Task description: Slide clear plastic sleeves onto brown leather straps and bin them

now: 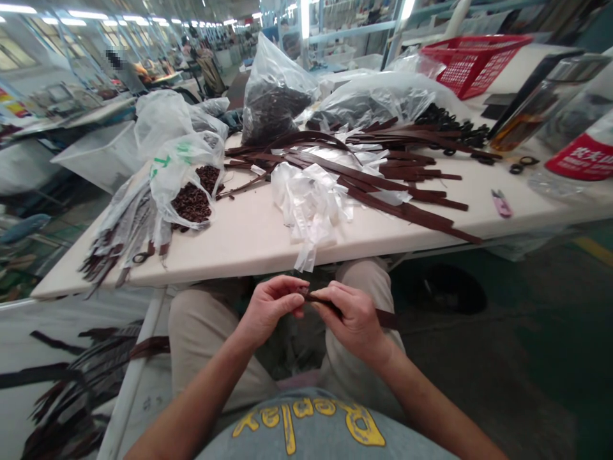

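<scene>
Above my lap, just in front of the table edge, both hands meet at the end of a dark brown strap (387, 319). My right hand (352, 313) is closed around the strap, and its tail sticks out past the hand to the right. My left hand (275, 303) pinches thumb against fingers at the strap's tip. A small dark piece (303, 291) shows at those fingertips, too small to name. On the table ahead lie many more brown straps (412, 195) and a crumpled heap of white strips (311, 198).
An open plastic bag of small brown pieces (191, 198) sits at left, beside wrapped straps (122, 223). Farther back are a filled clear bag (272, 102) and a red basket (479, 61). Pink snips (501, 203) and a red-labelled bottle (584, 156) are at right. More straps (81, 383) lie lower left.
</scene>
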Action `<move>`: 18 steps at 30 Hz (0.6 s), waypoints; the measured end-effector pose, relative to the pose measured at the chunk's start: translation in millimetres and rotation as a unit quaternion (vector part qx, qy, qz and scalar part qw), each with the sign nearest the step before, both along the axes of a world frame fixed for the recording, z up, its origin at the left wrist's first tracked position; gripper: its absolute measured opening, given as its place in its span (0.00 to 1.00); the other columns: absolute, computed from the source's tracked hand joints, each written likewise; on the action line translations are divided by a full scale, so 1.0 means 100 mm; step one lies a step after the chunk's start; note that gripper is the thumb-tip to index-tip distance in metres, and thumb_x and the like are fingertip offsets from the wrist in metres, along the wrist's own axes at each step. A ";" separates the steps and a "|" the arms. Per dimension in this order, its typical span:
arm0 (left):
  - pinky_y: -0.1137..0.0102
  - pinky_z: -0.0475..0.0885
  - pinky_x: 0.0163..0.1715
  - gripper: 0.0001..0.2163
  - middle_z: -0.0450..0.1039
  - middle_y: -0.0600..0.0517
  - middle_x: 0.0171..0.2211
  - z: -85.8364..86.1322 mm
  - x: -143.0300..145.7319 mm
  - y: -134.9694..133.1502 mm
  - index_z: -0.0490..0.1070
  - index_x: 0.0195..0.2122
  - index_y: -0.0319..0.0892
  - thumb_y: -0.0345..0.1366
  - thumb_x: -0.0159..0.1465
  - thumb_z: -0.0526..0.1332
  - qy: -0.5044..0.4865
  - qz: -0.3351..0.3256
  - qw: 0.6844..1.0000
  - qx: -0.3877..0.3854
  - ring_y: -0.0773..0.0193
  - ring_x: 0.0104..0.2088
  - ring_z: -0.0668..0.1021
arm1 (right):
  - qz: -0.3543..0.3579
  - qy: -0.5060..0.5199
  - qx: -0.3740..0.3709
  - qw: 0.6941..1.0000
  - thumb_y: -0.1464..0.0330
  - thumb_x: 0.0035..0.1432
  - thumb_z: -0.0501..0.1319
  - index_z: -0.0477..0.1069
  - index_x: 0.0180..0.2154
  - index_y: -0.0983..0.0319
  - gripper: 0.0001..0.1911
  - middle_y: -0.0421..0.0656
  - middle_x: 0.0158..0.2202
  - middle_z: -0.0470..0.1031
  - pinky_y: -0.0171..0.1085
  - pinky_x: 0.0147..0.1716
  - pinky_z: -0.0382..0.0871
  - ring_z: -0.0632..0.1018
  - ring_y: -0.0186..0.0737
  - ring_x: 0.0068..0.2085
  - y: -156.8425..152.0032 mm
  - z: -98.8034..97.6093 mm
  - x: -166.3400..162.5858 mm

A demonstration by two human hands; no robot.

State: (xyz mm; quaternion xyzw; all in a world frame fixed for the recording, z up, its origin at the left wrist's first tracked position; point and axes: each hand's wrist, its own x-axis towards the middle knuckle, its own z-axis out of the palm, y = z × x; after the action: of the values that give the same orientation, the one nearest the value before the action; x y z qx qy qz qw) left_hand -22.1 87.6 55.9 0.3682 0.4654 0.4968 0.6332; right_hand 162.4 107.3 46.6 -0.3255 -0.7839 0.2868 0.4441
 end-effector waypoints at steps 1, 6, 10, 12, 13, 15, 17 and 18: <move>0.77 0.69 0.22 0.15 0.76 0.52 0.26 -0.01 0.01 0.00 0.80 0.36 0.40 0.39 0.49 0.75 0.000 -0.011 1.000 -0.003 0.71 0.22 0.73 | 0.003 0.010 -0.008 1.000 0.70 0.64 0.59 0.72 0.35 0.61 0.04 0.38 0.26 0.70 0.33 0.28 0.62 0.71 0.32 0.28 0.00 0.00 -0.01; 0.75 0.70 0.23 0.15 0.76 0.51 0.25 -0.04 0.05 0.07 0.82 0.34 0.41 0.40 0.46 0.75 0.021 -0.031 0.999 0.011 0.70 0.22 0.72 | 0.008 0.040 -0.066 0.997 0.68 0.63 0.60 0.71 0.33 0.60 0.06 0.37 0.27 0.72 0.33 0.29 0.65 0.73 0.32 0.28 0.00 0.00 -0.02; 0.73 0.70 0.25 0.12 0.76 0.51 0.25 -0.14 0.03 0.14 0.82 0.31 0.42 0.40 0.48 0.74 0.059 -0.022 0.997 0.048 0.69 0.22 0.73 | 0.015 -0.012 -0.094 0.995 0.67 0.64 0.59 0.72 0.36 0.60 0.05 0.40 0.32 0.76 0.34 0.33 0.68 0.76 0.35 0.33 0.03 -0.05 0.05; 0.74 0.69 0.25 0.11 0.76 0.51 0.25 -0.21 0.01 0.16 0.82 0.31 0.42 0.41 0.49 0.74 0.062 -0.010 0.997 0.049 0.69 0.22 0.73 | 0.010 -0.080 -0.075 0.994 0.65 0.65 0.58 0.71 0.39 0.60 0.06 0.41 0.34 0.77 0.35 0.34 0.68 0.77 0.36 0.34 0.04 -0.09 0.10; 0.74 0.69 0.25 0.10 0.76 0.51 0.26 -0.25 0.01 0.16 0.82 0.31 0.42 0.40 0.50 0.73 0.063 -0.006 0.997 0.046 0.69 0.22 0.73 | 0.003 -0.119 -0.056 0.991 0.64 0.66 0.57 0.71 0.40 0.61 0.08 0.42 0.34 0.77 0.35 0.34 0.67 0.77 0.37 0.35 0.03 -0.11 0.13; 0.74 0.69 0.25 0.10 0.76 0.51 0.26 -0.30 -0.02 0.15 0.82 0.32 0.42 0.40 0.51 0.73 0.066 -0.008 0.997 0.041 0.69 0.22 0.73 | -0.013 -0.185 -0.017 0.982 0.62 0.67 0.55 0.70 0.39 0.62 0.10 0.43 0.33 0.76 0.36 0.31 0.64 0.76 0.38 0.33 0.01 -0.16 0.17; 0.74 0.69 0.25 0.09 0.76 0.51 0.26 -0.32 -0.05 0.14 0.82 0.32 0.42 0.39 0.51 0.73 0.066 -0.017 0.997 0.040 0.69 0.22 0.73 | -0.018 -0.220 0.003 0.975 0.61 0.68 0.53 0.69 0.38 0.62 0.12 0.42 0.31 0.74 0.36 0.29 0.61 0.74 0.37 0.31 -0.01 -0.20 0.18; 0.75 0.69 0.25 0.09 0.76 0.51 0.26 -0.32 -0.06 0.13 0.82 0.32 0.42 0.39 0.52 0.73 0.062 -0.021 0.997 0.040 0.70 0.22 0.73 | -0.018 -0.226 0.006 0.974 0.61 0.68 0.53 0.69 0.37 0.62 0.13 0.42 0.30 0.74 0.36 0.29 0.60 0.74 0.37 0.30 -0.02 -0.22 0.18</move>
State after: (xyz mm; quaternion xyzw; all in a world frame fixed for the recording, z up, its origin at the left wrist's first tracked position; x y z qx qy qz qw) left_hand -27.8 100.7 23.6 0.4332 0.4754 0.4777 0.5984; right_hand 180.1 105.2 24.9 -0.3937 -0.8594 0.1934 0.2627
